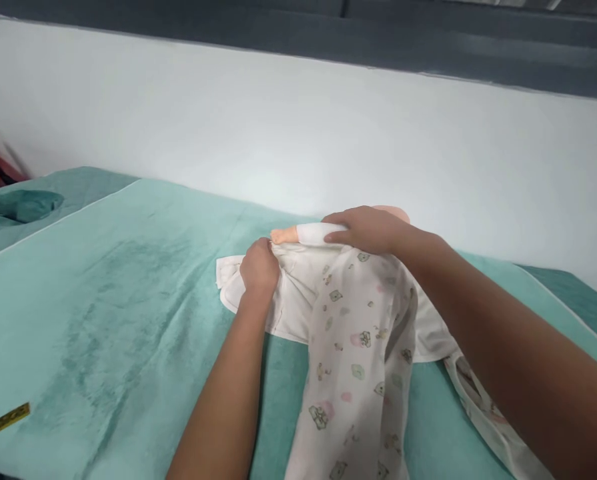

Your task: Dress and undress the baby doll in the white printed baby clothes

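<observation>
While the left hand [259,268] pinches the white cloth [295,300], the right hand [371,229] grips the doll's arm [318,234].

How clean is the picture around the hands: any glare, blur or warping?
Head view: soft light, with a mild bright patch on the wall; slight softness over the left hand and right hand; the right forearm looks oversized, probably wide-angle stretch; the marks on the yellow strip are unreadable; dark patches on the green blanket could be shadow or nap.
</observation>
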Available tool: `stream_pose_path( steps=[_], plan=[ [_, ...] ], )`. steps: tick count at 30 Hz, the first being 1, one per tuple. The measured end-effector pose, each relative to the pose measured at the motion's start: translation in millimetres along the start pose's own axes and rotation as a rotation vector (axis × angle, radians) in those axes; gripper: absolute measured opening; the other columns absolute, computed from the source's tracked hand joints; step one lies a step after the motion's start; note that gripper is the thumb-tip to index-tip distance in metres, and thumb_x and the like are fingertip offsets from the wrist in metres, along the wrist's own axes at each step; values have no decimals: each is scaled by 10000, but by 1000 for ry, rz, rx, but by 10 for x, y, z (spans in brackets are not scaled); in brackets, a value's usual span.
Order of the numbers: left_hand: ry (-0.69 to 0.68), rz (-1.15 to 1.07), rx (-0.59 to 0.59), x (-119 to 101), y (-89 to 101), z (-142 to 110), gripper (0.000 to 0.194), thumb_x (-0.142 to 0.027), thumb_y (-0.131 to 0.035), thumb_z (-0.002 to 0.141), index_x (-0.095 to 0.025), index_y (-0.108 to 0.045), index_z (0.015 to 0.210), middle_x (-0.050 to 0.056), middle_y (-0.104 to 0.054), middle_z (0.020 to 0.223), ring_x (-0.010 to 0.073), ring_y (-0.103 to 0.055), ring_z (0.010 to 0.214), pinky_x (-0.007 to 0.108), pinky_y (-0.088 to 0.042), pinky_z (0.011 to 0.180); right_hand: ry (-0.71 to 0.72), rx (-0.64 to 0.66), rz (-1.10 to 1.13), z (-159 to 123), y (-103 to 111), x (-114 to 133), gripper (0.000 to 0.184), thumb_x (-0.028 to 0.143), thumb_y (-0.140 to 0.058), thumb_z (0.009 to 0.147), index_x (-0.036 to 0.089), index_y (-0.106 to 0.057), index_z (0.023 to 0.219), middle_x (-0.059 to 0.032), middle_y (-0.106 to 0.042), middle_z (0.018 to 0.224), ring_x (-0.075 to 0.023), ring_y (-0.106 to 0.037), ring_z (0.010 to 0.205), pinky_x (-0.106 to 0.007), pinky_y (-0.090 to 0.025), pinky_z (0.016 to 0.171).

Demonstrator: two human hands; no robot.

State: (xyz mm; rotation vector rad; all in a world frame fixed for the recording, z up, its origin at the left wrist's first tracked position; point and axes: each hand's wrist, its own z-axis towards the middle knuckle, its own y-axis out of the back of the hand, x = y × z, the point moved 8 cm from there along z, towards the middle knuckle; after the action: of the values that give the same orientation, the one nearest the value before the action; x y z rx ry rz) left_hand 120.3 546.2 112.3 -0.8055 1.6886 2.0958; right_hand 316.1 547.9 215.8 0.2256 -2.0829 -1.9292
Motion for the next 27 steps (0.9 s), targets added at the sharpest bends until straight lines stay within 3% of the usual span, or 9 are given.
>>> stream_pose_path(
  steps=[3,6,8,10,13,16,18,22,27],
  plan=[
    [-150,6,-159,-144,161,-74,489,-117,-371,860,-176,-460,1338,129,-543,1336,258,-509,1224,396,-448,951,65,18,41,22,-106,150,349,483,-534,877,328,-663,1161,-26,-702,1083,-251,-618,955,-349,-422,793],
    [-362,49,-142,-325,177,-149,579,-114,-445,821,-259,-432,1381,74,-530,1367,258,-446,1287,512,-293,1121,138,11,97,108,-256,347,366,455,-513,899,332,-614,1228,-18,-679,1160,-240,-608,1022,-356,-427,864],
    [-375,81,-76,-325,122,-139,497,-159,-452,843,-310,-509,1313,51,-586,1291,272,-493,1225,598,-216,1135,154,-23,122,158,-305,414,393,451,-505,905,314,-587,1265,-26,-649,1235,-245,-588,1087,-369,-427,911],
    [-291,100,-58,-236,90,-89,423,-188,-431,868,-316,-570,1247,52,-617,1230,279,-524,1171,626,-226,1117,135,-59,165,166,-316,393,409,437,-486,915,289,-575,1286,-35,-629,1275,-248,-574,1127,-383,-429,938],
    [-144,115,-100,-76,87,-15,453,-127,-422,842,-314,-605,1212,61,-627,1212,285,-514,1181,619,-254,1103,56,-184,318,29,-296,169,375,379,-440,930,281,-610,1249,-28,-641,1260,-232,-586,1121,-386,-445,944],
    [-31,103,-153,43,97,29,511,-66,-428,795,-310,-617,1203,69,-623,1230,298,-495,1209,635,-257,1092,-95,-510,440,-362,-332,-275,358,312,-423,911,263,-635,1194,-39,-633,1265,-230,-590,1110,-403,-457,947],
    [7,82,-166,79,82,46,519,-57,-429,784,-297,-620,1203,79,-618,1248,306,-492,1217,643,-268,1081,-233,-705,414,-695,-483,-593,374,296,-433,889,235,-621,1206,-64,-636,1251,-254,-570,1133,-440,-447,965],
    [22,85,-133,69,11,36,535,-48,-443,755,-266,-608,1215,91,-606,1284,324,-447,1284,699,-205,1087,-330,-673,245,-979,-868,-933,411,199,-455,810,207,-639,1177,-85,-669,1180,-297,-563,1135,-486,-411,997],
    [-91,115,-291,-107,188,-144,553,-31,-451,715,-233,-604,1206,81,-469,1453,337,-166,1467,729,-97,1110,-447,-728,289,-1052,-848,-1164,489,106,-422,735,199,-632,1166,-81,-676,1168,-276,-595,1100,-443,-436,969]
  ],
)
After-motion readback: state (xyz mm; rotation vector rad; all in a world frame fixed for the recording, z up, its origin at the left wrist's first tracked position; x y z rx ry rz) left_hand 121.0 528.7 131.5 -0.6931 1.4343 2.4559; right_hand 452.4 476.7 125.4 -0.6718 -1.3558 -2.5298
